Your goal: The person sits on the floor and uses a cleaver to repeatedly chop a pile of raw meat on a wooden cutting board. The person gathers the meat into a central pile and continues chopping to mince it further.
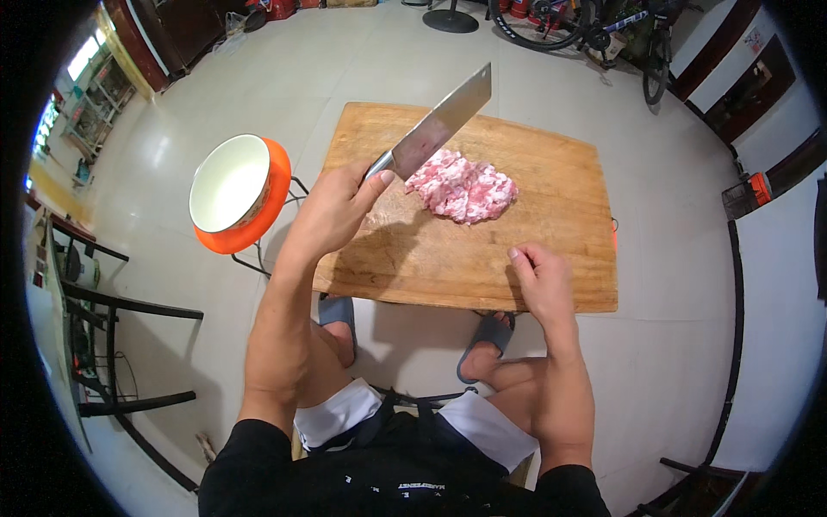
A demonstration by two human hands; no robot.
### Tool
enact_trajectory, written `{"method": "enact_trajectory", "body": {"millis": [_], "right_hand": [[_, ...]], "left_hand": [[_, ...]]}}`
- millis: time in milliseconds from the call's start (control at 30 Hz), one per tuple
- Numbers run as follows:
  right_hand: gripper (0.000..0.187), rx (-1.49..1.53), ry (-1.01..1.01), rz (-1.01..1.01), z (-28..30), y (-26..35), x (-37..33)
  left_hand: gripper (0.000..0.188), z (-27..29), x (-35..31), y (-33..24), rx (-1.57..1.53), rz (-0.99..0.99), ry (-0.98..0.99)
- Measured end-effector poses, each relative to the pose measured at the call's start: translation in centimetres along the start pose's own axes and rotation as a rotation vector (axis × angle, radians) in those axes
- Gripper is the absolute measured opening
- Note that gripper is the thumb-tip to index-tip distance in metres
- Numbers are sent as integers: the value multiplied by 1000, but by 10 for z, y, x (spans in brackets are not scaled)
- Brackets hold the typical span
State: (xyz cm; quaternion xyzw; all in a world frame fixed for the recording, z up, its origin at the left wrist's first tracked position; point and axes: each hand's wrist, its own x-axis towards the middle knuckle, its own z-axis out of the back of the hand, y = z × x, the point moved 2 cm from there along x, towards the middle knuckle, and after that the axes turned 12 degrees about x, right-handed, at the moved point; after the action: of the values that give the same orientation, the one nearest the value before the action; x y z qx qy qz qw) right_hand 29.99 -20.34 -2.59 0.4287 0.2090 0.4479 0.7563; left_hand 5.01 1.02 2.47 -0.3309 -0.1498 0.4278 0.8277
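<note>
My left hand (332,207) grips the handle of a steel cleaver (444,121), its blade raised and angled up to the right above the board. A mound of pink minced meat (463,187) lies on the wooden cutting board (551,258), just right of the blade. My right hand (538,276) rests on the board's near edge with fingers curled and nothing in it, a little below the meat.
A white bowl (228,181) sits on an orange stool (276,185) left of the board. My feet in grey slippers (482,340) stand under the board. A dark chair frame (121,345) is at left, bicycles (594,30) at the back.
</note>
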Motion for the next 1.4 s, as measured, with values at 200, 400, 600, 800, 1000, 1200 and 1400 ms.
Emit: {"method": "enact_trajectory", "body": {"millis": [200,400,600,800,1000,1200,1400], "right_hand": [[22,-60,43,86,-7,-2,2],[21,-72,35,87,-4,1,-2],[22,-78,49,85,-9,1,1],[23,-100,39,95,-6,2,-2],[22,-124,60,119,-9,1,0],[22,-130,48,161,-8,2,-1],[22,-133,57,129,-9,1,-1]], "left_hand": [[41,-25,8,20,394,-43,92],[44,-1,-5,1,-12,73,41],[43,-38,-6,12,260,-90,27],[44,-19,-12,-10,74,56,91],[42,-34,-9,-1,159,-72,39],[45,-28,-8,-9,134,3,57],[43,-29,-8,1,57,-67,6]]}}
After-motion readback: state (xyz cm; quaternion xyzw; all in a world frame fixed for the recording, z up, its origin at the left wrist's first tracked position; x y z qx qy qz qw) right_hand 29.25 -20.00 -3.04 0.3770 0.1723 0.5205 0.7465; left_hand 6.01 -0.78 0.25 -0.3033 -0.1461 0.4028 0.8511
